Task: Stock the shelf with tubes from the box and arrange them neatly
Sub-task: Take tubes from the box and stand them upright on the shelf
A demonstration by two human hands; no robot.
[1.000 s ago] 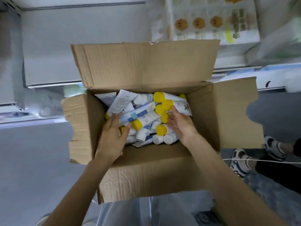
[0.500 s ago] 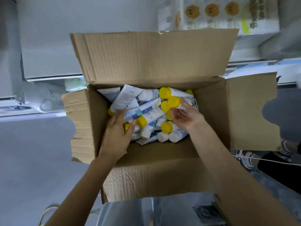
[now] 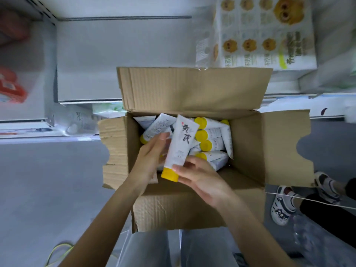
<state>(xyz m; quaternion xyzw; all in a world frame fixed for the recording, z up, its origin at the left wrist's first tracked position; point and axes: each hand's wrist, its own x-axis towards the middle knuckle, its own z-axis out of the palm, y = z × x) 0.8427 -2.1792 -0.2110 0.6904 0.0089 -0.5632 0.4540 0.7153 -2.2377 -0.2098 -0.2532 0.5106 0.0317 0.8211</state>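
White yellow-capped tube held over open cardboard box, right hand pinching its cap end, left hand straight-fingered against its side

Upper white shelf board, top of frame: printed pack with round yellow faces at upper right; blurred red packs at far left. Lower shelf, middle left: translucent pouch, green-and-white pack beside it. Grey floor, lower left: open cardboard box at centre, support unclear; white shoes at lower right.
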